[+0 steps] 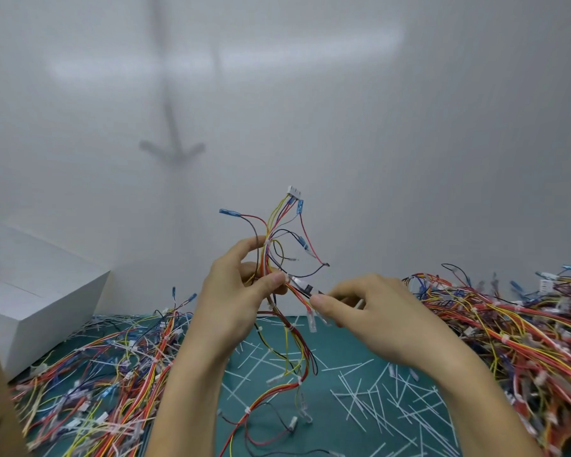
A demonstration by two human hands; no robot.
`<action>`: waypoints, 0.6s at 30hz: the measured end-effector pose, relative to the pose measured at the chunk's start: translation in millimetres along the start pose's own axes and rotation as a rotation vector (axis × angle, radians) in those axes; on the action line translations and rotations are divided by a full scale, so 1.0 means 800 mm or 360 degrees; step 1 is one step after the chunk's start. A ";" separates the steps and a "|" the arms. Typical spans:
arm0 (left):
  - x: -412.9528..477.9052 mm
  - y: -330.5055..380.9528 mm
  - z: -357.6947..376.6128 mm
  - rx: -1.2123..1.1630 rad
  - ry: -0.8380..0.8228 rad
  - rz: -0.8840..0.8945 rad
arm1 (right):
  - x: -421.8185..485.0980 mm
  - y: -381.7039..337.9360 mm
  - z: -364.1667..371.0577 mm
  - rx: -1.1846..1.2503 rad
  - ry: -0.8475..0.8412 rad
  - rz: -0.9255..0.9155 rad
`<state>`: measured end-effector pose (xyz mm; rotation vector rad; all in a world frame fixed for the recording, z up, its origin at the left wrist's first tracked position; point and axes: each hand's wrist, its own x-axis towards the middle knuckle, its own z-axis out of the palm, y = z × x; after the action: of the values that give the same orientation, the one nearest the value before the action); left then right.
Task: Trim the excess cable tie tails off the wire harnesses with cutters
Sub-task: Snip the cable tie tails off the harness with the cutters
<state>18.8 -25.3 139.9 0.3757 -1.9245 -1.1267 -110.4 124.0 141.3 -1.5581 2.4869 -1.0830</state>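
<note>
My left hand [236, 288] grips a multicoloured wire harness [279, 235] held up above the green mat, thumb and fingers pinching the bundle near a white cable tie [267, 241]. The harness ends in a white connector [294, 191] and blue terminals at the top; its lower wires hang to the mat. My right hand [373, 308] pinches a small tool, apparently the cutters [305, 289], whose dark and silver tip lies against the harness just right of my left thumb. Most of the tool is hidden by my fingers.
A heap of harnesses [515, 328] lies on the right, another heap [106, 374] on the left. Several cut white tie tails [370, 400] litter the green mat [330, 344]. A white box [30, 301] stands at the left; a white wall is behind.
</note>
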 end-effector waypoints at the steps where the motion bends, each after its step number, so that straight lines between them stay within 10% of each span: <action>1: 0.000 0.000 0.000 -0.0010 -0.0012 0.0008 | 0.000 0.002 -0.002 0.0010 -0.0017 0.0001; 18: -0.003 0.007 -0.010 -0.0165 -0.0104 0.0054 | -0.004 0.000 -0.009 0.0300 -0.0125 -0.0089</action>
<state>27.4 -25.0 144.8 0.2515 -1.9125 -1.2241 -111.0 130.3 146.0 -1.5909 2.2316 -1.1991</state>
